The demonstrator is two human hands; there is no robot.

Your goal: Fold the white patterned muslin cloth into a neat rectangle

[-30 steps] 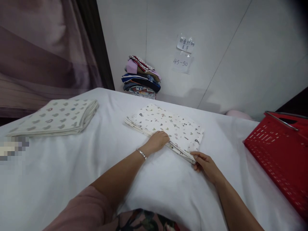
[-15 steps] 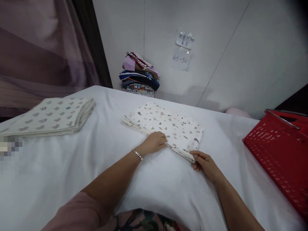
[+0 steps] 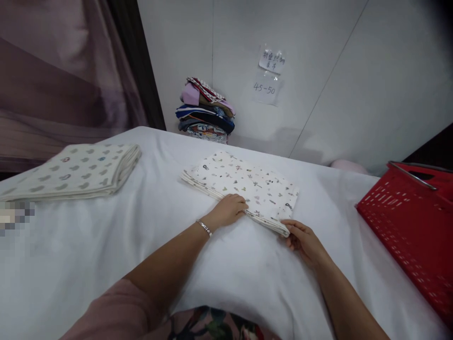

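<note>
The folded printed cloth (image 3: 247, 182) lies on the white-covered counter (image 3: 148, 245), its near edge under the left fingers (image 3: 241, 204) and its near right corner pinched in the right fingers (image 3: 293, 224). Keeping the left fingers lightly flat while the right ones draw that corner taut should align the layers well, beyond reach of the red basket (image 3: 399, 217) to their right.

red basket (image 3: 406, 236) is sitting right of grip | clothing stack (image 3: 207, 111) is resting beyond, leftward | handwritten signs (image 3: 266, 89) are hanging straight beyond
</note>
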